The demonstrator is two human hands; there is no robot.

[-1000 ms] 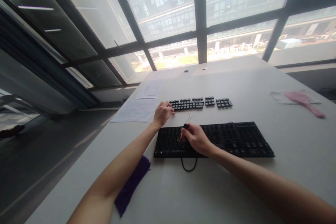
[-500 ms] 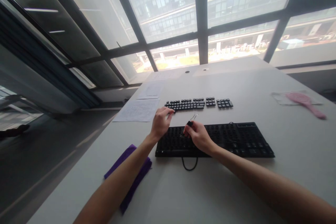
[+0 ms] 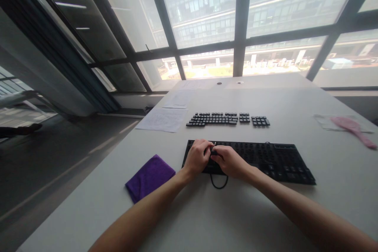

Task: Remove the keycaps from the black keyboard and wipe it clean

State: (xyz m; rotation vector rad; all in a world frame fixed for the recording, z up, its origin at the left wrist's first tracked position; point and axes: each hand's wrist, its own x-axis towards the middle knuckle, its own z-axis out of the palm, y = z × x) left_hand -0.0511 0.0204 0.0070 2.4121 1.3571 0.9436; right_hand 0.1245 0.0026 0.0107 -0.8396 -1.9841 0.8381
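A black keyboard base (image 3: 277,161) lies on the white table, its cable looping out at the front edge. Over its left half my left hand (image 3: 199,155) is closed, fingertips pinched; what they grip is too small to make out. My right hand (image 3: 228,159) meets it there, closed on a small wire tool (image 3: 215,144), mostly hidden by the fingers. Behind the base, removed black keycaps (image 3: 212,119) stand in grouped rows, with smaller groups of keycaps (image 3: 260,121) to the right.
A folded purple cloth (image 3: 150,177) lies left of the keyboard base. Papers (image 3: 162,119) rest at the table's left edge. On the right, a pink hairbrush (image 3: 351,126) lies over a pale sheet. Large windows stand behind the table (image 3: 283,102).
My left hand has moved from the keycap rows down to the keyboard base, and now meets my right hand. The wire tool is lower, between the hands. The camera view has shifted.
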